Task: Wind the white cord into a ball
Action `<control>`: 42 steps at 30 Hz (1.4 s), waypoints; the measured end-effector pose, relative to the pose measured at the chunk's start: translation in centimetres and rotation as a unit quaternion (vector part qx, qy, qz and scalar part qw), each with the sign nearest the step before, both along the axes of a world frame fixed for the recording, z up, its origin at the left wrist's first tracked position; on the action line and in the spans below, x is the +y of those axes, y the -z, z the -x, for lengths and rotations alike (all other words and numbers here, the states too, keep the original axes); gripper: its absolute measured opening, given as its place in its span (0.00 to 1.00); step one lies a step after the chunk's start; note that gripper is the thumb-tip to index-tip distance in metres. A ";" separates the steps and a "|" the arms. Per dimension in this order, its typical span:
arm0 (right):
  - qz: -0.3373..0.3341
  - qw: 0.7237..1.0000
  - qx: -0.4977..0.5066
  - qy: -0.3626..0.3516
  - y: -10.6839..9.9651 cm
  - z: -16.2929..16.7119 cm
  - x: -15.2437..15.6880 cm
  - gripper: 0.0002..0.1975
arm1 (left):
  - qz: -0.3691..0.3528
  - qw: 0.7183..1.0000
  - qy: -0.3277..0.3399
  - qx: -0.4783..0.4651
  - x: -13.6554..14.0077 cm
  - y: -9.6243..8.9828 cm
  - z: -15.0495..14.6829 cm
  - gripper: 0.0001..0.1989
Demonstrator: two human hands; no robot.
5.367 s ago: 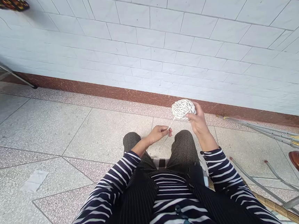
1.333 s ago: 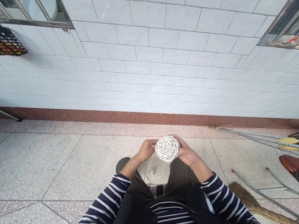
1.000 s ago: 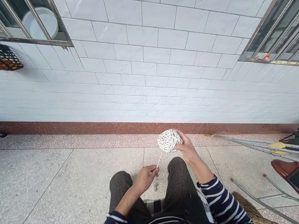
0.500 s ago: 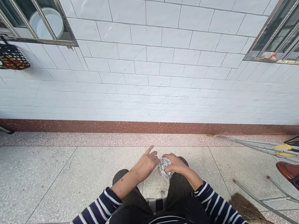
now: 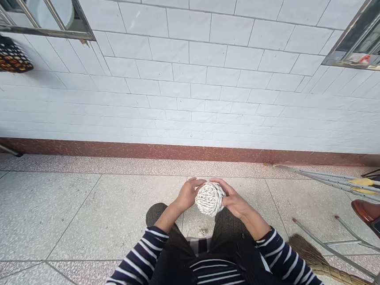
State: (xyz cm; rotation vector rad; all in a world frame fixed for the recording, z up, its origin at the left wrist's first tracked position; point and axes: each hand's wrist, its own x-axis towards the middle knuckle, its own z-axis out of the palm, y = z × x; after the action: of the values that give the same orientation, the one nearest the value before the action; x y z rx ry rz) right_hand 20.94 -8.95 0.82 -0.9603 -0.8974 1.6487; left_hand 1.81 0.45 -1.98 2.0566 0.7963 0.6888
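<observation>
Right fingers (image 5: pixel 228 200) clasp the white cord ball (image 5: pixel 210 199) at three o'clock, left fingers (image 5: pixel 199 182) bend at eleven, pinch unclear; winding seems underway, next needing steady tension.

Beyond our fingers (image 5: pixel 221 185) we see a white tiled wall (image 5: pixel 204 79), with barred windows (image 5: pixel 363 37) to upper left and right. Below our fingers lies speckled floor (image 5: pixel 123 215).

One head-worn camera looks forward and down.
</observation>
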 end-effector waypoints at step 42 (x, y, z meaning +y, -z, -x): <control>-0.179 0.977 0.031 0.114 -9.9 -2.6 3.1 0.37 | 0.216 0.949 -0.187 0.130 8.7 6.4 3.6 0.17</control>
State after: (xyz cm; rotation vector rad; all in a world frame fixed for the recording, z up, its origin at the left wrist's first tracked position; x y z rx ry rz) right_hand 23.52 -5.89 10.67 -0.7287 -0.9625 1.2615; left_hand -1.82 9.15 -8.42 1.6248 1.3824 0.3938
